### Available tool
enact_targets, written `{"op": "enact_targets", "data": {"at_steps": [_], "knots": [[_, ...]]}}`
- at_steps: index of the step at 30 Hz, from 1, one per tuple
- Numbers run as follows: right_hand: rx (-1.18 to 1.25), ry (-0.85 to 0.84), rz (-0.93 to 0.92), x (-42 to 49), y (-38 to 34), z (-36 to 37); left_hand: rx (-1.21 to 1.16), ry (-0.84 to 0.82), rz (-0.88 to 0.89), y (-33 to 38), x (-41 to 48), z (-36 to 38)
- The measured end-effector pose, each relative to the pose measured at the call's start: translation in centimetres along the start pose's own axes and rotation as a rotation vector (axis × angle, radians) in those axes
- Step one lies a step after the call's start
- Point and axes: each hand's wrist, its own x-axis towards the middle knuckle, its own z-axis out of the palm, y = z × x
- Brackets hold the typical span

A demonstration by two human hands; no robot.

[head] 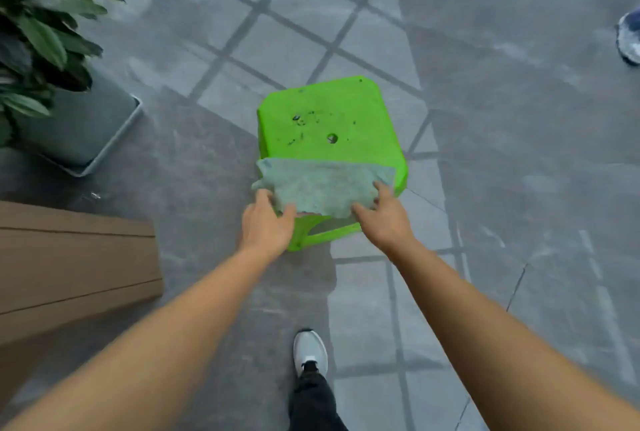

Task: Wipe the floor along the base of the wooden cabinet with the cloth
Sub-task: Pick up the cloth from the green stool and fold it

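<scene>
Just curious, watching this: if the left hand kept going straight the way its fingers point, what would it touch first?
The left hand is already at the near edge of the pale green cloth draped over the bright green plastic stool, so the cloth comes first, then the stool's seat beneath it. Whether the fingers already touch is unclear.

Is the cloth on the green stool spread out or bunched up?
Spread out. The pale green-grey cloth lies flat over the near edge of the bright green plastic stool, with the left hand and right hand at its near corners.
</scene>
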Motion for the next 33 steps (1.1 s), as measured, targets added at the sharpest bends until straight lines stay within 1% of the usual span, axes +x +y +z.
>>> {"op": "enact_targets", "data": {"at_steps": [1,2,3,4,6,9,12,15,17,18,19,20,21,22,23,24,25,26,27,28,29,31,33], "knots": [[0.113,0.034,0.037,1.4,0.6,0.9,-0.134,0.049,-0.083,-0.3,2.2,0.4],[0.264,0.064,0.083,2.9,1.3,1.5,-0.277,0.048,-0.201,-0.6,4.0,0.6],[0.419,0.073,0.159,4.0,1.7,2.3,-0.444,0.004,-0.333,-0.6,5.6,0.7],[0.557,0.095,0.226,4.9,2.1,3.0,-0.584,-0.052,-0.422,-0.5,6.9,0.6],[0.661,0.152,0.264,6.1,2.9,4.5,-0.727,-0.126,-0.445,-1.2,8.8,1.0],[0.763,0.18,0.3,7.4,4.0,5.2,-0.876,-0.163,-0.393,-2.3,11.0,1.2],[0.808,0.139,0.344,8.6,5.9,4.3,-1.03,-0.302,-0.384,-4.2,11.9,0.7],[0.876,0.017,0.356,8.0,7.0,2.7,-1.101,-0.443,-0.389,-6.1,10.7,-0.4],[0.967,-0.075,0.361,6.3,6.9,2.1,-1.057,-0.516,-0.347,-7.0,9.3,-1.7],[0.97,-0.122,0.33,5.3,6.7,2.0,-1.025,-0.515,-0.334,-7.1,8.4,-2.4],[0.928,-0.173,0.293,4.3,6.5,2.1,-0.984,-0.458,-0.314,-7.2,7.6,-3.2],[0.838,-0.207,0.236,3.2,6.1,2.3,-0.919,-0.336,-0.262,-7.6,6.8,-4.0],[0.709,-0.204,0.139,1.9,5.7,2.6,-0.797,-0.15,-0.177,-8.2,6.3,-4.7],[0.524,-0.154,-0.004,0.6,5.2,3.1,-0.6,0.07,-0.051,-8.8,5.7,-5.6],[0.264,-0.063,-0.197,-0.7,4.7,3.8,-0.351,0.268,0.102,-9.4,4.8,-6.6],[0.004,0.006,-0.404,-1.9,4.3,5.0,-0.123,0.411,0.256,-9.8,3.4,-7.3],[-0.198,0.032,-0.582,-3.4,4.2,6.6,0.023,0.485,0.373,-10.1,1.8,-7.6],[-0.289,0.008,-0.671,-5.0,4.2,8.5,0.09,0.48,0.445,-10.2,0.2,-7.5],[-0.247,-0.039,-0.662,-6.9,4.1,10.7,0.108,0.424,0.491,-10.2,-1.4,-7.0],[-0.145,-0.098,-0.595,-8.7,4.1,12.8,0.116,0.352,0.506,-10.2,-3.0,-6.4],[-0.043,-0.135,-0.524,-10.3,4.1,14.7,0.131,0.28,0.48,-10.4,-4.4,-5.8],[0.135,-0.215,-0.369,-12.7,4.6,17.5,0.131,0.218,0.364,-12.0,-6.5,-5.2],[0.384,-0.355,-0.125,-14.2,6.0,19.4,0.186,0.168,0.306,-15.0,-7.7,-5.0]]}}
